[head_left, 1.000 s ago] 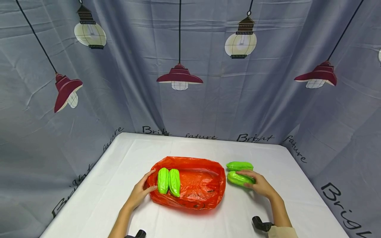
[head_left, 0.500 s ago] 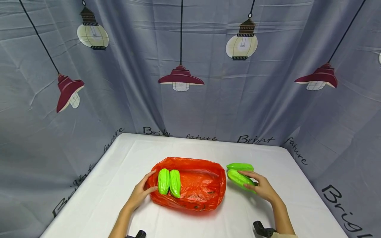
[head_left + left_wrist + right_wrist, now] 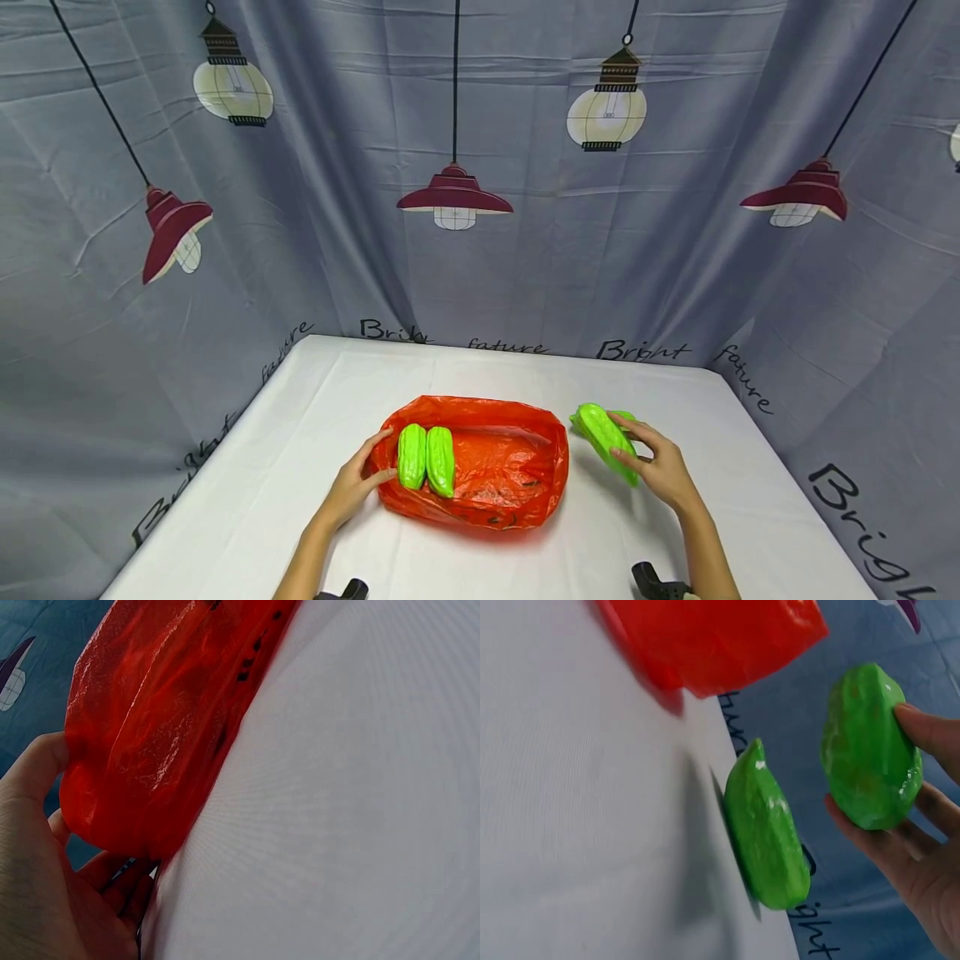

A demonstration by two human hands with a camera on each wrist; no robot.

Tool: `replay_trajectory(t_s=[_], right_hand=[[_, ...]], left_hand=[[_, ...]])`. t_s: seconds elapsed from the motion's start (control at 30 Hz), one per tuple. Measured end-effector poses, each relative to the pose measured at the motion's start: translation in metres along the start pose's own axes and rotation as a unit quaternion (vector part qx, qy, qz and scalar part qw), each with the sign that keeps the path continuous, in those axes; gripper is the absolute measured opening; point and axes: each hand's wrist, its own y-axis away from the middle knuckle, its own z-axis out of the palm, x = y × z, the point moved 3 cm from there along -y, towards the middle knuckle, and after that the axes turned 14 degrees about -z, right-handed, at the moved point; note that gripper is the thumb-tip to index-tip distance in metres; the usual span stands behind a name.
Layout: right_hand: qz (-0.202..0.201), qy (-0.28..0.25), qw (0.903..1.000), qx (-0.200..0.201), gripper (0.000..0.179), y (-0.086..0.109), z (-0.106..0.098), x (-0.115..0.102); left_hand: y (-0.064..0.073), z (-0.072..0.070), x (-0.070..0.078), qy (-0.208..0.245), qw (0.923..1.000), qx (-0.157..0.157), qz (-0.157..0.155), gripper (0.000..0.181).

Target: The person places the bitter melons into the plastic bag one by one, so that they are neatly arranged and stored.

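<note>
Holds green gourd [image 3: 604, 437] tilted above white tabletop [image 3: 345, 375] in right hand [image 3: 663, 473], near second gourd [image 3: 767, 829] lying there, grips end of red bag [image 3: 502, 467] with left hand [image 3: 351, 483], well apart from right, two gourds [image 3: 412, 457] inside, before grey-blue lamp-print curtain [image 3: 525, 275].

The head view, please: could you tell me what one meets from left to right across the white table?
Left hand, left green vegetable in the red bag, right green vegetable beside it, held green vegetable, right hand.
</note>
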Motion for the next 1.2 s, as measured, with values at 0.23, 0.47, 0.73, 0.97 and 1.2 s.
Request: replay_trajectory(t_s=[0.23,0.47,0.73,0.97,1.2], right_hand=[[-0.003,0.018,0.999,0.04,0.052,-0.005,0.0,-0.011],[-0.025,-0.04,0.9969,0.064,0.051,-0.008,0.008,-0.019],[-0.049,-0.093,0.9905,0.089,0.051,-0.016,0.018,-0.038],[-0.065,-0.123,0.9863,0.089,0.051,-0.023,0.031,-0.056],[-0.094,-0.144,0.9819,0.079,0.052,-0.029,0.047,-0.067]], left_hand=[[0.01,-0.002,0.024,-0.003,1.0,-0.003,0.004,0.06],[0.004,0.0,0.009,-0.004,0.9999,0.007,0.011,0.06],[-0.006,0.002,-0.014,-0.006,0.9999,0.011,0.002,0.061],[0.006,0.0,0.013,-0.002,0.9998,0.009,0.019,0.059],[-0.001,0.001,-0.005,-0.008,0.9999,0.01,0.009,0.06]])
